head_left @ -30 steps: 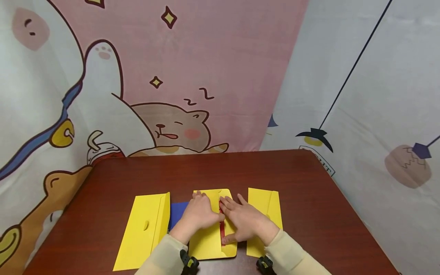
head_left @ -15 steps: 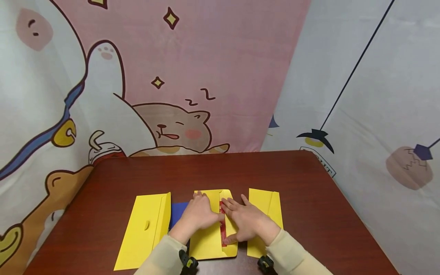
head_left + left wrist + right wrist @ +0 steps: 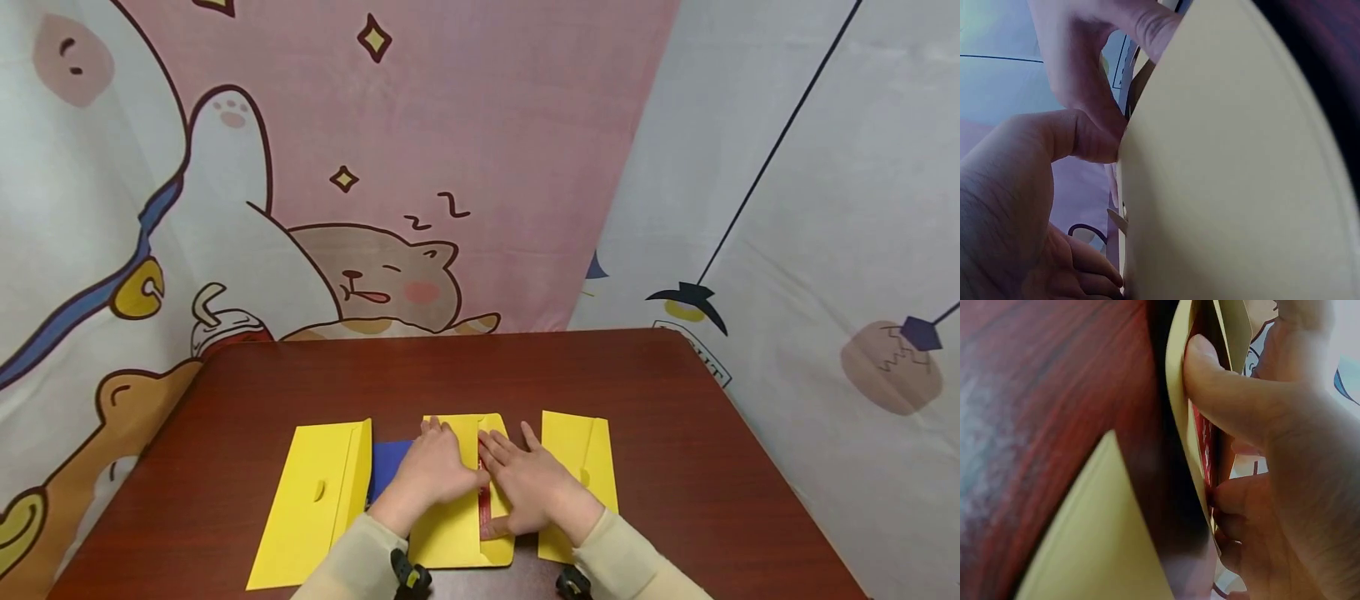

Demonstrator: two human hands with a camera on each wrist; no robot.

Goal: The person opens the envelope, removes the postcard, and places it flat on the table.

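Observation:
A yellow paper envelope [image 3: 442, 542] lies at the middle of the near table, its flap folded out to the right. At its mouth shows a narrow red strip of something flat [image 3: 484, 510], the rest hidden inside. My left hand [image 3: 437, 472] rests on the envelope's body with fingers stretched away and thumb toward the mouth. Across the opening, my right hand [image 3: 527, 487] lays its spread fingers and thumb along the red item. In the right wrist view the right thumb [image 3: 1229, 390] presses at the flap side, close beside the red item [image 3: 1205, 447].
Another yellow envelope [image 3: 303, 500] lies to the left, with a small tab on it. Between it and the middle one is a dark blue flat thing [image 3: 388, 461], partly covered by my left arm. A third yellow envelope [image 3: 572, 442] lies right, partly under my right wrist.
My right hand has shifted slightly left along with the near end of the middle envelope. My left hand stays almost in place.

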